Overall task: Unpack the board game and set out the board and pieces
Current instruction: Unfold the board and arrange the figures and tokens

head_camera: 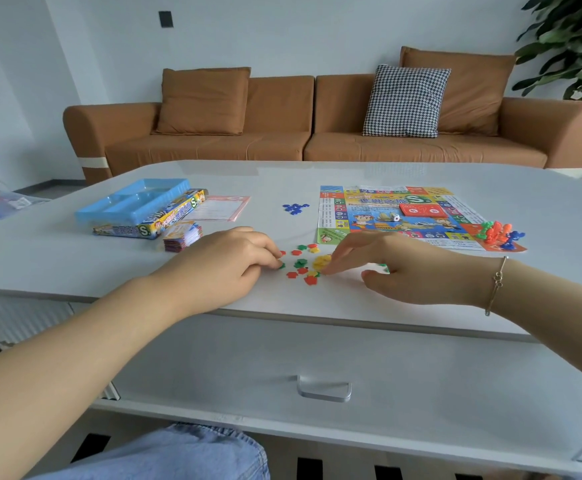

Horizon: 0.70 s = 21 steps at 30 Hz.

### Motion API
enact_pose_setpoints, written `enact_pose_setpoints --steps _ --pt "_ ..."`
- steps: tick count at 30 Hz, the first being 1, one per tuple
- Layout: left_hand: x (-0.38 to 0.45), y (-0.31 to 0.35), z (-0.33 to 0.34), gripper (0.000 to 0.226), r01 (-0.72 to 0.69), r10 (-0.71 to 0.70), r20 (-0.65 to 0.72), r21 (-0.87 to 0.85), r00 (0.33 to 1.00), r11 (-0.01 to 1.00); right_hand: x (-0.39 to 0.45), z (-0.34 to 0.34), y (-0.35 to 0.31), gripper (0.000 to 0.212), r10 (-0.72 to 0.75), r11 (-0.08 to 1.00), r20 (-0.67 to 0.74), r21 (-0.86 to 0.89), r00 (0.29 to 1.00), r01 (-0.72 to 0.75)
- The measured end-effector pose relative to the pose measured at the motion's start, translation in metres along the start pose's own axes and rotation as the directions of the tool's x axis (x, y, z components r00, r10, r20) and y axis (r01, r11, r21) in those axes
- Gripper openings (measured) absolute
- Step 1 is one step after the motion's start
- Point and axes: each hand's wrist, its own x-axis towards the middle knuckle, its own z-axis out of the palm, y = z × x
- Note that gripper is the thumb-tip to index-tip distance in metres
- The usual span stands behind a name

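The board game is spread across a white tabletop [317, 178], with its parts set well apart. At the far left, near the left edge, a blue tray [133, 202] sits on the game box [175, 216]. A sheet with a red border [218, 208] lies just beside them. A stack of cards [182, 237] stands just in front of the box.

The left hand [227, 261] rests near the front edge. Its fingers are curled under and their tips close on a green chip [281, 265] at the left rim of the loose chips [303, 270] (red, green and yellow, mixed together). Farther back, a small heap of blue chips [294, 207] lies alone with bare tabletop on every side.

The right hand [396, 268] comes in from the right with a bracelet [497, 282] on its wrist. Its fingers are loosely spread and the forefinger tip touches the yellow chips. A bit of green shows in the hollow under the palm, and I cannot tell whether the hand grips it.

Behind that hand the board [334, 216] lies flat and unfolded. It carries red cards [424, 211] and a die [395, 218] near its middle, and a huddle of figures [499, 233] on its near right corner. Bare tabletop runs behind the board to the far edge, and more lies open to the right of it.
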Motion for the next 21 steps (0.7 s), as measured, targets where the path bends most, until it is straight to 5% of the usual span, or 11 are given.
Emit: enact_pose_setpoints --steps 5,13,21 --pt "-0.003 0.001 -0.006 0.044 0.016 -0.017 -0.012 -0.048 1.0 0.999 -0.007 -0.003 0.001 0.048 -0.071 0.962 -0.088 -0.27 0.994 0.045" --pt "-0.006 0.012 -0.007 0.042 -0.03 0.025 -0.022 -0.244 0.999 0.969 -0.003 0.004 -0.006 0.047 -0.048 0.975 -0.029 -0.216 0.998 0.041" --pt "-0.004 0.015 -0.004 0.04 -0.08 0.062 -0.077 -0.259 0.995 0.963 -0.002 0.004 -0.006 0.053 -0.071 0.973 -0.037 -0.223 0.997 0.061"
